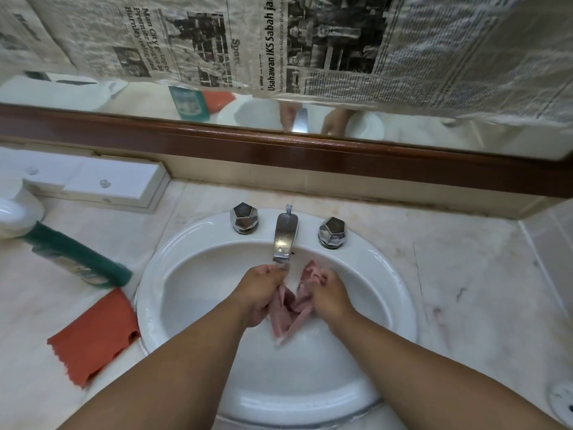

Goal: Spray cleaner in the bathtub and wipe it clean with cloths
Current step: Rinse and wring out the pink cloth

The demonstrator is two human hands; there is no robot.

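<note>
A wet pink cloth [290, 308] hangs between both hands inside the white sink basin [192, 274], just under the chrome faucet spout [284, 238]. My left hand [259, 291] grips its left edge and my right hand [330, 290] grips its bunched right edge. An orange cloth [93, 335] lies flat on the counter left of the sink. A green cleaner bottle [77, 259] lies on its side behind that orange cloth.
Two chrome tap knobs [244, 217] [331, 232] flank the spout. A marble counter [465, 274] surrounds the sink. A white box [117, 184] and a white round object [15, 209] sit at the left. Newspaper [279, 41] covers the mirror above a brown wooden frame [310, 153].
</note>
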